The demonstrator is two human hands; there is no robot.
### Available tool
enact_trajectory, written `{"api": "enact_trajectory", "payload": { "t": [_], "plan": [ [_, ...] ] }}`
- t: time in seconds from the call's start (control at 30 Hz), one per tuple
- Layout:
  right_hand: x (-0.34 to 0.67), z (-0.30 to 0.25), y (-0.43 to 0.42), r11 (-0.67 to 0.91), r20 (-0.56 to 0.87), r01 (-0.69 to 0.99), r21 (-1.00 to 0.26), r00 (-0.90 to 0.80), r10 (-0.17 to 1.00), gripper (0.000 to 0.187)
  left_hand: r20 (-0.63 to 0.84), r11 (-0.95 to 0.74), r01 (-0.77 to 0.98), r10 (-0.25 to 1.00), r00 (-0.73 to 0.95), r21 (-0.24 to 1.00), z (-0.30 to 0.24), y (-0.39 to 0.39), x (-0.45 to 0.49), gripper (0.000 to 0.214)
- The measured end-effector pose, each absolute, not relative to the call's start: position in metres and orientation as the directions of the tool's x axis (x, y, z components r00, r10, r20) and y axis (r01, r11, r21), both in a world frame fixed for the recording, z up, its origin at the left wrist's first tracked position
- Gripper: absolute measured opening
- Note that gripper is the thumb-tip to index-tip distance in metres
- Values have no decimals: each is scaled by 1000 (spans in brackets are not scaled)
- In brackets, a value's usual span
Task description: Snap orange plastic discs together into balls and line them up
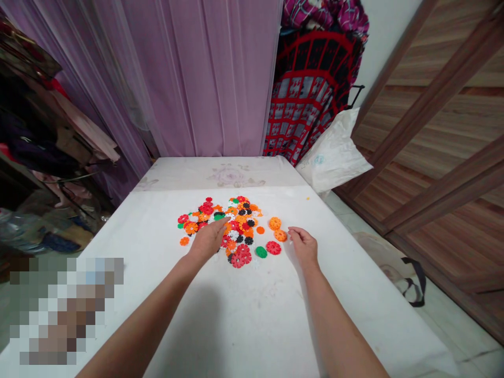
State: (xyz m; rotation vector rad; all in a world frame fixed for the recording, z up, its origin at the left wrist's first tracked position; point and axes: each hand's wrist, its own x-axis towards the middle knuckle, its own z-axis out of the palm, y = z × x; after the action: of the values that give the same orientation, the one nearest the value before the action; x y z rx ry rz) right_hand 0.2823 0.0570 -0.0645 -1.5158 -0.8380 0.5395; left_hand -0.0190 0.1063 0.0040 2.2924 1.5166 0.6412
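Nearest, two bare forearms over a table draped in white cloth (268, 331). Just ahead, right of centre, a notched green plastic-looking disc (261, 252) beside a notched red one (273, 248). Right of these, the bare right hand (306, 247): fingers curled, thumb close to forefinger, tips just beside two orange notched discs (274, 223); cannot tell whether gripping a piece. To the left, the bare left hand (208, 239): fingers held together, stretched over a loose mid-table heap of red, orange, white, black and green flower-shaped discs (233, 235); cannot tell whether gripping one. Beyond the far edge, a pleated purple curtain (220, 79).
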Motion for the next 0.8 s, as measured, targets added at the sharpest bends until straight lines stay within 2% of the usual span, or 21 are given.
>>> {"api": "enact_trajectory", "payload": {
  "t": [0.13,0.27,0.37,0.5,0.7,0.8],
  "plan": [
    [279,-61,54,48,168,204,-978,622,765,36,74,-269,628,945,318,730,0,104,12,42],
    [272,-53,51,119,269,295,-948,545,794,33,-91,-45,394,944,318,918,-4,99,54,21],
    [268,-49,49,154,306,338,-928,460,833,35,-122,6,354,945,305,935,-8,97,80,15],
    [266,-46,46,174,285,301,-937,376,882,35,-114,3,351,949,295,936,-15,99,100,16],
    [262,-47,46,138,206,202,-970,371,906,30,-100,-28,370,942,322,929,-16,100,114,16],
    [263,-47,46,97,178,218,-971,393,902,32,-79,-64,383,935,346,922,-11,98,115,15]
  ]
}}
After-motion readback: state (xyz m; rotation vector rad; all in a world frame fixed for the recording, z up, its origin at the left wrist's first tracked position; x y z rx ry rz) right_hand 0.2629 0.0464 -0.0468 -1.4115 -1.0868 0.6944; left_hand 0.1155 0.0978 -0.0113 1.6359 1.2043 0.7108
